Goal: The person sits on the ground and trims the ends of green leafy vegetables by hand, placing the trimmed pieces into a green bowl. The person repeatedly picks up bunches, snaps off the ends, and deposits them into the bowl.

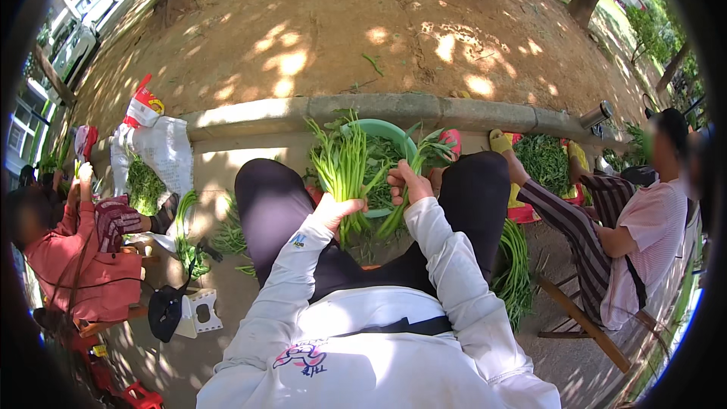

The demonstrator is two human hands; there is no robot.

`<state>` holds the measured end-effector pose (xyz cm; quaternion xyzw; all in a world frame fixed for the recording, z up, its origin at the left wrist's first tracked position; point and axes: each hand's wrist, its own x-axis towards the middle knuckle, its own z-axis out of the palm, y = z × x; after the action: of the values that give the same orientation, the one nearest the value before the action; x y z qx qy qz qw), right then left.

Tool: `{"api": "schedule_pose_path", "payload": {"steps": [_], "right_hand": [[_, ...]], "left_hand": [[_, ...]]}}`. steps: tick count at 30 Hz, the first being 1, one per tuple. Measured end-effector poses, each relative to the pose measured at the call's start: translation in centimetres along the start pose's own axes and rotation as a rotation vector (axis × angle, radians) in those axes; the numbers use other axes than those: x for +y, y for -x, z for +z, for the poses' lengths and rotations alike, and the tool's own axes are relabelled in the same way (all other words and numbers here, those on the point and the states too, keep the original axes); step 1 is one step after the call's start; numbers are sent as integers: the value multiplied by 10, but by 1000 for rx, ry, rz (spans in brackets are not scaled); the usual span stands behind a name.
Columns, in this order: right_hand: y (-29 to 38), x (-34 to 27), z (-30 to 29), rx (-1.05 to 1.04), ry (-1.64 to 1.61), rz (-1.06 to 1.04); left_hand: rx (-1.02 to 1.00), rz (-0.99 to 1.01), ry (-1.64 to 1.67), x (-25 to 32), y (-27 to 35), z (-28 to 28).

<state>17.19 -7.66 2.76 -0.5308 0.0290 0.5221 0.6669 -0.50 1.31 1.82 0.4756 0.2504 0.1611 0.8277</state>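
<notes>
My left hand (339, 210) grips a thick bunch of long green leafy-vegetable stems (344, 165), with the cut ends pointing down and a few leaves at the top. My right hand (410, 183) is closed around a few leafy stems (419, 153), whose ends stick out below the fist. One stem crosses the gap between the two hands. Just beyond them a pale green plastic basin (386, 125) stands on the ground between my knees, holding loose green leaves (379, 150). The bunch hides part of the basin's left side.
A long bundle of green stems (514, 272) lies right of my leg, and another bundle (184, 233) lies to the left. People sit on both sides, near piles of leaves (542, 162). A stone curb (375, 107) runs ahead. A white step stool (200, 312) stands at left.
</notes>
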Motion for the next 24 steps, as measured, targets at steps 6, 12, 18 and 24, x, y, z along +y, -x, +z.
{"api": "schedule_pose_path", "payload": {"steps": [6, 12, 18, 24], "right_hand": [[-8, 0, -2, -248, -24, -3], [2, -19, -2, 77, -97, -558], [0, -9, -4, -183, -64, -419], [-18, 9, -2, -213, 146, -188]], "left_hand": [[61, 82, -140, -12, 1, 1], [207, 76, 80, -7, 0, -3], [220, -121, -79, 8, 1, 10], [104, 13, -85, -8, -11, 15]]}}
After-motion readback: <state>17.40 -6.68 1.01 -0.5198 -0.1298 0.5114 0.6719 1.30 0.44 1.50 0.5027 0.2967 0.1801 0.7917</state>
